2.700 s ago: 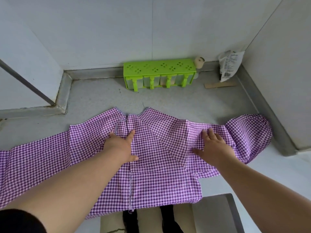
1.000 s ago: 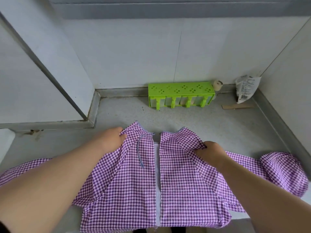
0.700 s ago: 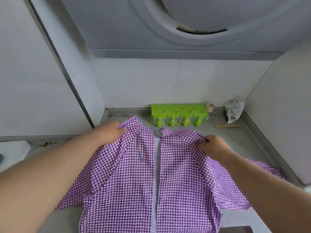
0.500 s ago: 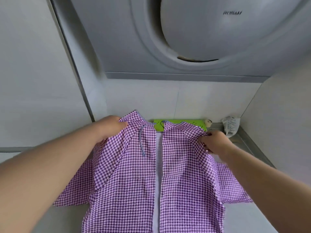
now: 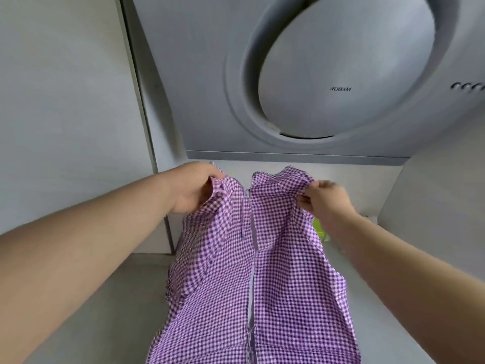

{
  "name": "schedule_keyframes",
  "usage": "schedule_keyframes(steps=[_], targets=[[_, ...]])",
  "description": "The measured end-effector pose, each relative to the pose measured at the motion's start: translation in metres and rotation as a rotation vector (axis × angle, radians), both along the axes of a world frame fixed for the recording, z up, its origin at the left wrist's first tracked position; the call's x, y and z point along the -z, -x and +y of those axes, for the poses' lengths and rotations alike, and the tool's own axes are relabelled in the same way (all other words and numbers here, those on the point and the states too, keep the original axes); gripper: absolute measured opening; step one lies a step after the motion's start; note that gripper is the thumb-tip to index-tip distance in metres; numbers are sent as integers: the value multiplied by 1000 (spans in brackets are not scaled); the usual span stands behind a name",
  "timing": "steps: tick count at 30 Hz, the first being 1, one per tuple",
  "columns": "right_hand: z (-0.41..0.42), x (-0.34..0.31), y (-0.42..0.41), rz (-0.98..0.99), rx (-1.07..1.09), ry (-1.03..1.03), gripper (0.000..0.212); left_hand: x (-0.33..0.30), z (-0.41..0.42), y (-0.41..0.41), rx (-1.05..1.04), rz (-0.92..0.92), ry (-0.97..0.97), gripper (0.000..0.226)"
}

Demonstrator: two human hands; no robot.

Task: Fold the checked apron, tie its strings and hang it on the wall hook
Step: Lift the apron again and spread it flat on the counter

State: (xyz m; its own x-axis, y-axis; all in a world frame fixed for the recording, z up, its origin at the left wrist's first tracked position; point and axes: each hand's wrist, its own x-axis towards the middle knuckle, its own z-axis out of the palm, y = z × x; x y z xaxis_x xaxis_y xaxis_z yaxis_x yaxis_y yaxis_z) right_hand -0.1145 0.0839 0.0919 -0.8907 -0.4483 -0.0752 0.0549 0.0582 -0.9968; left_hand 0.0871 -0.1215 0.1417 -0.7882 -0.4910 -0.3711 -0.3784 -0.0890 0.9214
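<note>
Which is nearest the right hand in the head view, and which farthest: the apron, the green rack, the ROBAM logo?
From the right hand:
1. Apron: gripped in that hand at its top right corner, touching it.
2. Green rack: just below and behind the wrist, mostly hidden.
3. ROBAM logo: well above, on the round panel overhead.

Left hand and right hand gripping checked apron top corners, range hood above

Bare forearms, prob. no sleeves
</note>
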Motion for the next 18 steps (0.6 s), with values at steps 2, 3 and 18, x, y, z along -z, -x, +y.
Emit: schedule_keyframes(steps=[2, 3, 18], targets=[[-19, -11, -26, 58, -174, 47, 14, -9, 20, 8, 48, 58, -50, 28], [-26, -15, -39, 106, -273, 58, 14, -13, 31, 12, 54, 77, -63, 28], [-12, -42, -61, 205, -493, 88, 26, -73, 98, 10, 353, -18, 712, 32]])
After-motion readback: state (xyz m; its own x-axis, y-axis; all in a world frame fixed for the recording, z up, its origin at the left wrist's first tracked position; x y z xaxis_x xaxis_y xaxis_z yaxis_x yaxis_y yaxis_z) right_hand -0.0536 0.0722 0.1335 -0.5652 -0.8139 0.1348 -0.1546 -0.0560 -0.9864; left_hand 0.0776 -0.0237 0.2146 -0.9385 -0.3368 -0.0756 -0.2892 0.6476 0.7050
